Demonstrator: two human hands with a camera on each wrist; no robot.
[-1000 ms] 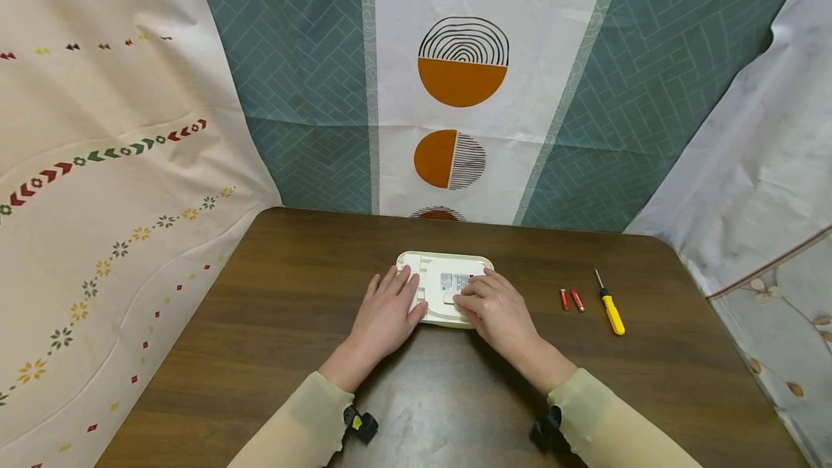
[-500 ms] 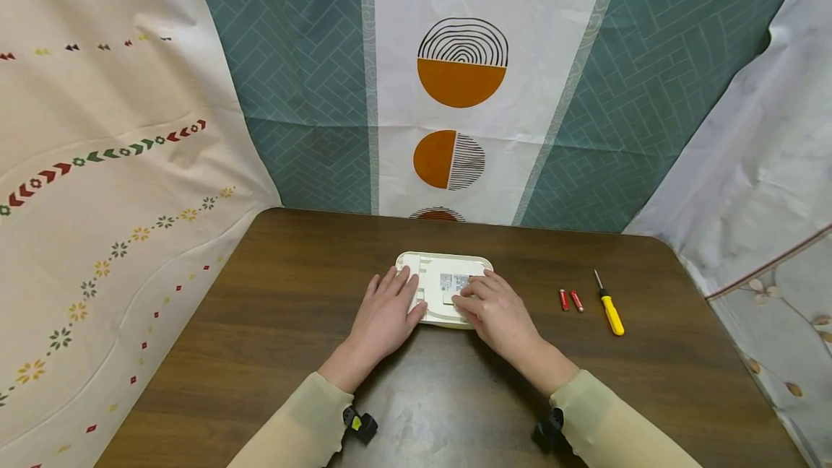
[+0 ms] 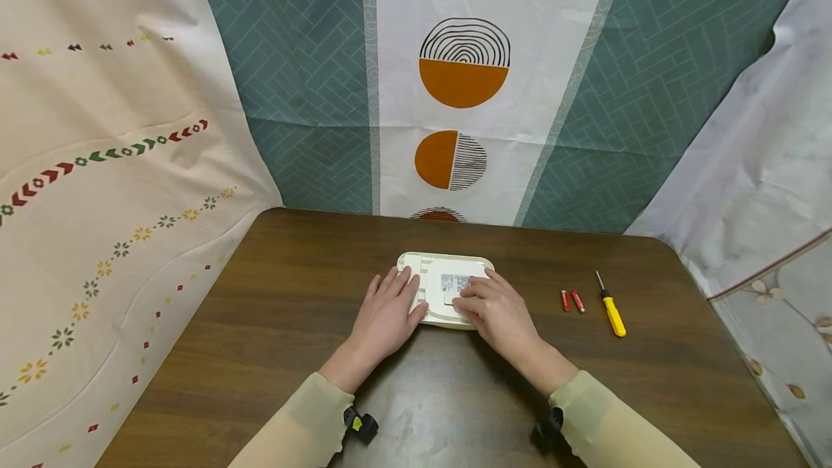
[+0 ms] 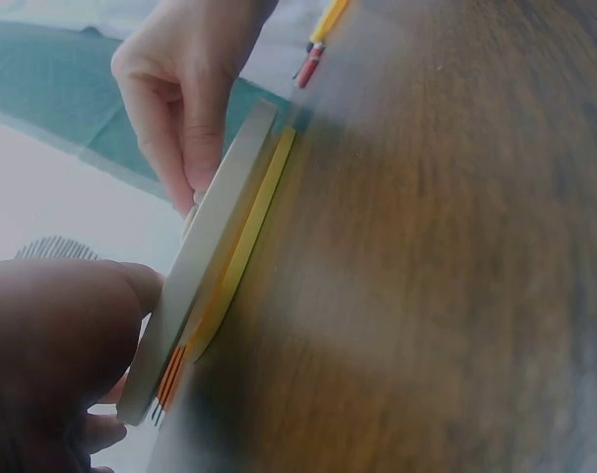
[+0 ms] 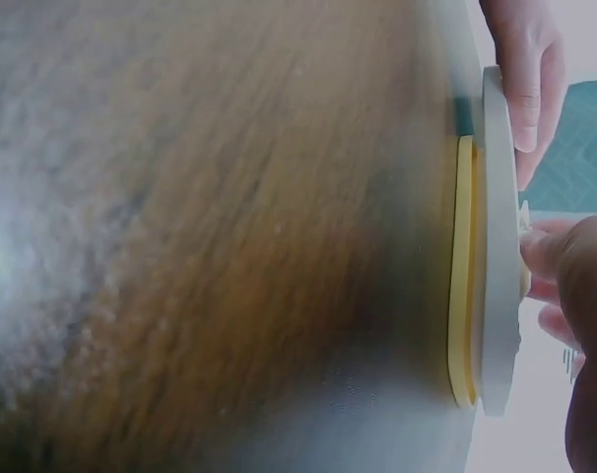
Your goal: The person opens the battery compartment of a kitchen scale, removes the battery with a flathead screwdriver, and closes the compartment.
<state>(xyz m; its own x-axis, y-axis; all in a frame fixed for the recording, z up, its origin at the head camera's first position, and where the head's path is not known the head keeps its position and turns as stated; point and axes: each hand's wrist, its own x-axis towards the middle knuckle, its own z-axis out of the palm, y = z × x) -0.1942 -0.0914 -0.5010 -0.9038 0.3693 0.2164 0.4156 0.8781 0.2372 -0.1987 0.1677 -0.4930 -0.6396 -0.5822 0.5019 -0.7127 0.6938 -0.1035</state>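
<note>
A flat white device (image 3: pixel 444 274) with a yellow underside lies back-up in the middle of the brown table (image 3: pixel 273 323). My left hand (image 3: pixel 388 313) rests flat on its left side with the fingers straight. My right hand (image 3: pixel 495 313) lies on its right side, fingertips on a small cover beside the printed label (image 3: pixel 454 282). In the left wrist view the device edge (image 4: pixel 215 246) shows, with the right hand (image 4: pixel 185 89) pressing down on it. The right wrist view has the device (image 5: pixel 496 246) side-on between the left hand (image 5: pixel 530 69) and the right hand (image 5: pixel 579 276).
Two small red batteries (image 3: pixel 571 300) and a yellow-handled screwdriver (image 3: pixel 611 310) lie on the table right of the device. Patterned cloths (image 3: pixel 463 78) hang behind and to both sides. The table's right edge is close to the screwdriver.
</note>
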